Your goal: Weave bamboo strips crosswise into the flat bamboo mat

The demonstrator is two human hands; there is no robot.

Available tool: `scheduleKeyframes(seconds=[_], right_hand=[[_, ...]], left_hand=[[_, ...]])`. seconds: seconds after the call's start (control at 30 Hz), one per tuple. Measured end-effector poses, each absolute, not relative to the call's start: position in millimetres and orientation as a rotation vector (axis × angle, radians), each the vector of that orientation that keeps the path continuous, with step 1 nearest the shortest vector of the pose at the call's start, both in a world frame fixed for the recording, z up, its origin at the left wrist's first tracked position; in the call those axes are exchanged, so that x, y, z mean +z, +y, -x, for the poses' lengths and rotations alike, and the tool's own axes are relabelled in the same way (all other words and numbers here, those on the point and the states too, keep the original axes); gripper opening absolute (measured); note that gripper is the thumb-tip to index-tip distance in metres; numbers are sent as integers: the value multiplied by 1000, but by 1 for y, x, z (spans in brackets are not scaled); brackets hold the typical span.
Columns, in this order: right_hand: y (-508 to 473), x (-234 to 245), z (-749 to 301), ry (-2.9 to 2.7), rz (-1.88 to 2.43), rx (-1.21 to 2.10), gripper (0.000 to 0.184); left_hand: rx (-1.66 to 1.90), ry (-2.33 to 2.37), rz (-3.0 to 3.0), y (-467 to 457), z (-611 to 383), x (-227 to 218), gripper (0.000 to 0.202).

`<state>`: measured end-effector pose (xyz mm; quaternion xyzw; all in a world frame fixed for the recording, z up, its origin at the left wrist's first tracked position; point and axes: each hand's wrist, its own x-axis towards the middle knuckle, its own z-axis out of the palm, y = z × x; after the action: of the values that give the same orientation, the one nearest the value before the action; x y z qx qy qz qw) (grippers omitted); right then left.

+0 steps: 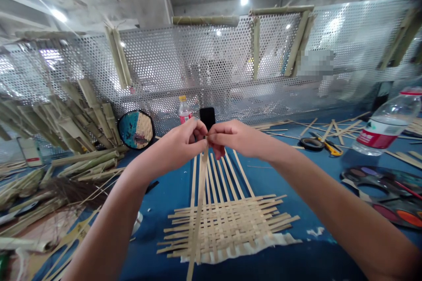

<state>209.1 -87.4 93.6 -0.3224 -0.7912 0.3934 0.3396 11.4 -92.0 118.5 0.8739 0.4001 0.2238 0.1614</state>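
My left hand [184, 140] and my right hand [231, 138] meet in front of me, both pinching the top end of a long bamboo strip [198, 210]. The strip hangs down from my fingers across a partly woven bamboo mat [227, 224], which lies on the blue table [273, 180]. Several upright strips of the mat fan out below my hands. A white sheet [250, 248] shows under the mat's near edge.
A paint palette [385, 193] and a plastic water bottle [385, 125] lie at the right. Black tape [311, 143] and yellow scissors [331, 147] sit behind. Split bamboo [66, 140] piles at the left beside a small round woven piece [136, 129]. A perforated metal screen [214, 66] backs the table.
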Motion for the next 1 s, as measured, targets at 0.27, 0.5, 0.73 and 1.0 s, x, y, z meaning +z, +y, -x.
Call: scheduleKeyframes(seconds=[0.27,0.5,0.73,1.0], right_hand=[[-90,89,-198,-1937,915,873,19],[-86,86,-197,-1864,936,861,21],[-86,89,-203,-1929,1014,771,17],[-87,89,-202,-1952,1028,747,18]], left_hand=[[700,1085,-2472,-89,-11,115,13],[815,1034,-2455,-83,-15,110,5],[750,935,-2276,-72,-13,103,19],[708,1059,-2344,-70,-14,103,14]])
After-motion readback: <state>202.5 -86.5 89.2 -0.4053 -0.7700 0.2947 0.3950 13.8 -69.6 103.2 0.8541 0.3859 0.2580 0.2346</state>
